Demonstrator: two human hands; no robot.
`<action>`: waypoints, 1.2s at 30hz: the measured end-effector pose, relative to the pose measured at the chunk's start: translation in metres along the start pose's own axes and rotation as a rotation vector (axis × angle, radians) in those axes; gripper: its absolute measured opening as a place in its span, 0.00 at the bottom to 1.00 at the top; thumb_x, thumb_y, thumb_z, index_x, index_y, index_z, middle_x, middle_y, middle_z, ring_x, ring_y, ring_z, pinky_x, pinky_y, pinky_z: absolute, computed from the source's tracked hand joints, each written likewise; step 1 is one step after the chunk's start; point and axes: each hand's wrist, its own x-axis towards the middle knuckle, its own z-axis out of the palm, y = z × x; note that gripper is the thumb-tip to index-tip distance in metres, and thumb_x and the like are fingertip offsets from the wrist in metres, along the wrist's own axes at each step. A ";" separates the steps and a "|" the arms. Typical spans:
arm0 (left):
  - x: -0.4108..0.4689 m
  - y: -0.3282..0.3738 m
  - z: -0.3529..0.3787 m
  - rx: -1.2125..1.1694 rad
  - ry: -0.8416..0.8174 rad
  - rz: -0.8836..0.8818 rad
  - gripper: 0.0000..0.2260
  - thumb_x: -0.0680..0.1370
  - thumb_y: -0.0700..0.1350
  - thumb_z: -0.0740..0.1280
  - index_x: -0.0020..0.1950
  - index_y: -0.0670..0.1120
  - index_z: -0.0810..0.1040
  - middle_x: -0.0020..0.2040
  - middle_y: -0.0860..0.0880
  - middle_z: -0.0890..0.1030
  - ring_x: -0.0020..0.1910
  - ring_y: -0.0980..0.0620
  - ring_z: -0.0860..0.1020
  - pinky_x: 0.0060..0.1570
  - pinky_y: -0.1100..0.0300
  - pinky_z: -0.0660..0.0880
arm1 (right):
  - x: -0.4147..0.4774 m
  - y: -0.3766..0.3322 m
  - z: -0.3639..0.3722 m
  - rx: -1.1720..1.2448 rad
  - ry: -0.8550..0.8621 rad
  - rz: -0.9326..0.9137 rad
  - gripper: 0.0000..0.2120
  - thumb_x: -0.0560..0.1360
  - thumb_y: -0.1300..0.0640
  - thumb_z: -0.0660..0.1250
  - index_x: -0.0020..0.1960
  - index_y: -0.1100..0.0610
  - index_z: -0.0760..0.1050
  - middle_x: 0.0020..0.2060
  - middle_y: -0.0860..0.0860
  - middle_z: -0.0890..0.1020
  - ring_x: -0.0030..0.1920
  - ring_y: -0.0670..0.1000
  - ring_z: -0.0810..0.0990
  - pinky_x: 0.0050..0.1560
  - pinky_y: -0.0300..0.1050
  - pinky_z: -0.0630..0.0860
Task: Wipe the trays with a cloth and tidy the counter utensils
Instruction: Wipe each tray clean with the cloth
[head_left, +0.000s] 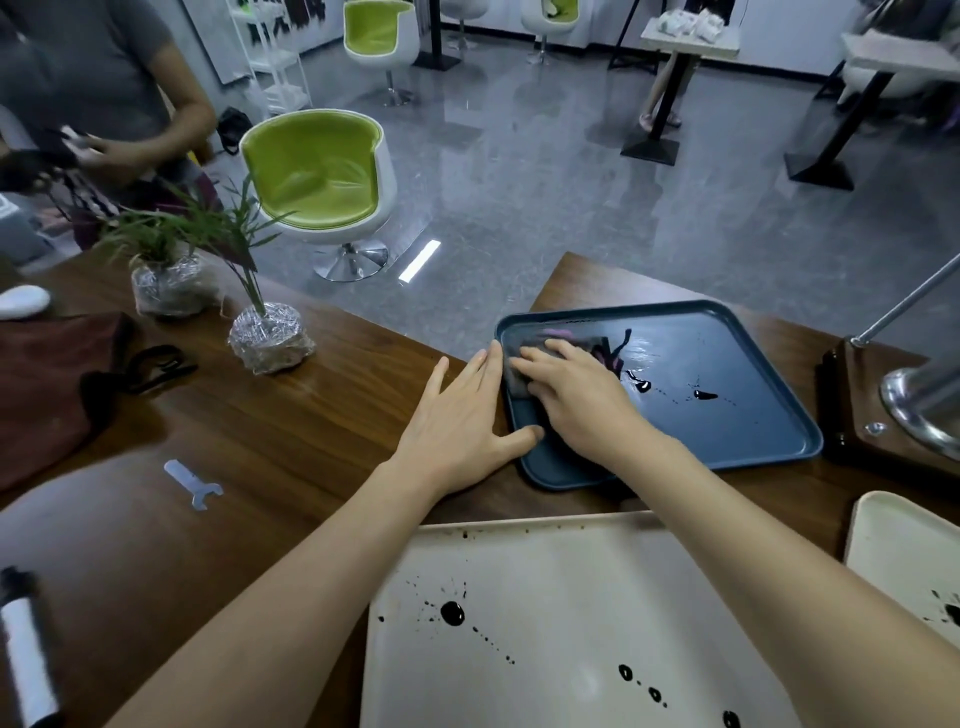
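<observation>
Cloth (535, 342) down on the blue tray (727, 415).
My right grip (576, 395) presses it flat, fingers straight; my left grip (457, 421), spread, touches the tray's rim.

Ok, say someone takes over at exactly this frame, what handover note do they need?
Left hand: flat on the counter, thumb against the blue tray's near-left rim, steadying it.
Right hand: pressing the cloth onto the tray's left part.
Done: no tray is clean; the blue one is mid-wipe, with dark drops at its centre.
Left: finish it, wipe the large cream tray and the right cream tray, both spattered, then tidy the wrench.
</observation>
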 end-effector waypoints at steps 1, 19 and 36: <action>0.000 0.000 0.000 -0.001 -0.003 0.000 0.46 0.78 0.70 0.58 0.84 0.45 0.42 0.84 0.49 0.48 0.82 0.57 0.46 0.81 0.46 0.43 | -0.007 -0.001 -0.001 0.005 -0.009 -0.017 0.19 0.81 0.58 0.60 0.71 0.49 0.72 0.70 0.43 0.73 0.72 0.52 0.65 0.69 0.51 0.67; 0.000 -0.003 0.000 0.003 0.005 0.021 0.44 0.76 0.67 0.55 0.84 0.47 0.44 0.84 0.51 0.51 0.82 0.57 0.47 0.81 0.46 0.43 | 0.020 0.041 -0.012 -0.175 -0.010 0.087 0.19 0.83 0.59 0.56 0.72 0.55 0.69 0.73 0.50 0.70 0.70 0.57 0.68 0.65 0.55 0.68; 0.000 -0.001 -0.002 0.021 0.008 0.028 0.41 0.79 0.64 0.59 0.84 0.46 0.46 0.84 0.50 0.52 0.82 0.57 0.46 0.81 0.45 0.43 | 0.024 -0.008 0.005 -0.102 -0.006 0.113 0.19 0.83 0.55 0.57 0.73 0.52 0.69 0.74 0.50 0.69 0.75 0.58 0.63 0.73 0.54 0.59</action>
